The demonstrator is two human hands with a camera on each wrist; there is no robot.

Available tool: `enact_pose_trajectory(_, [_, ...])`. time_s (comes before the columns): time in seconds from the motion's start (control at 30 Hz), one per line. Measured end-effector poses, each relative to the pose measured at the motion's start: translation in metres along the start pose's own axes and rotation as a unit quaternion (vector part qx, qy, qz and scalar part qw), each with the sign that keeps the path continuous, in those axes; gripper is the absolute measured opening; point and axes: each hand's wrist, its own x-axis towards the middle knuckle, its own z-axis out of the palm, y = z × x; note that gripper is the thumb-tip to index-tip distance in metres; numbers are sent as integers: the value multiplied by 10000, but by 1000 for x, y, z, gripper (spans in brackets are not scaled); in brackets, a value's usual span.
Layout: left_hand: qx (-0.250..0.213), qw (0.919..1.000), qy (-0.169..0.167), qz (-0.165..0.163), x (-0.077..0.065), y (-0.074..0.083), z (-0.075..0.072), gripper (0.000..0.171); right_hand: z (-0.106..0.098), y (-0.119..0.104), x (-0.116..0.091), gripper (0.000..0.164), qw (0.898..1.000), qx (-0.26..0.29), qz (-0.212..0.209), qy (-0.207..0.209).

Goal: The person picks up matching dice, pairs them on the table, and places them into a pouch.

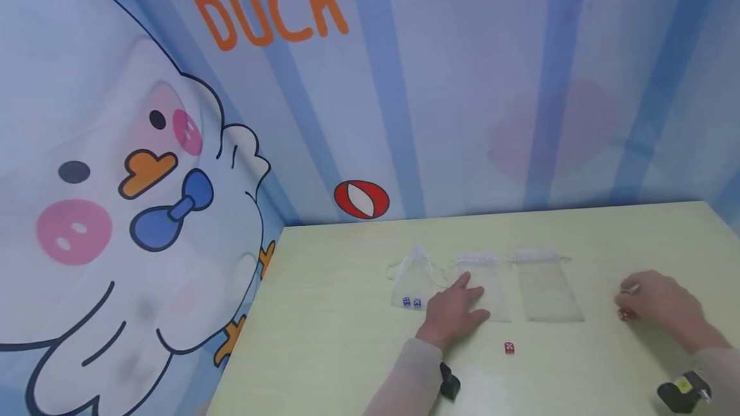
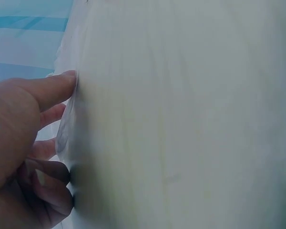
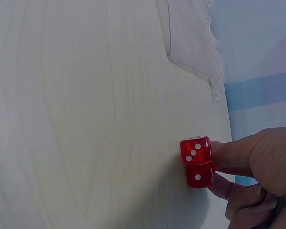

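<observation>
My left hand (image 1: 453,314) rests on the middle of three sheer white drawstring bags, the flat middle bag (image 1: 491,294), its index finger and thumb stretched out. Beside that hand lies the left bag (image 1: 412,284), with two blue dice (image 1: 412,302) visible in it. In the left wrist view, fingertips touch the thin mesh edge (image 2: 64,129). Over at the right, my right hand (image 1: 661,300) pinches red dice; the right wrist view shows two red dice (image 3: 196,162) against each other at its fingertips. A single red die (image 1: 509,348) lies on the table below the middle bag.
The third mesh bag (image 1: 549,287) lies flat between the middle bag and my right hand. All this sits on a pale wood-grain table (image 1: 324,326). Behind its back edge hangs a blue striped backdrop (image 1: 462,82) printed with a duck.
</observation>
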Motion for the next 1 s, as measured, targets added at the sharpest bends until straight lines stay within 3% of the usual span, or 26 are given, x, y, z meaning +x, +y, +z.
enact_pose_trajectory(0.37, [54,10000,4,51,-3,1,-5,48,5,9,3,49,9992,233,-292,168])
enact_pose_trajectory(0.63, [23,10000,34,51,-2,1,-4,48,8,13,5,39,9977,274,-590,202])
enact_pose_trajectory(1.0, [66,9999,92,99,-3,2,-4,48,13,13,2,45,9972,509,-527,171])
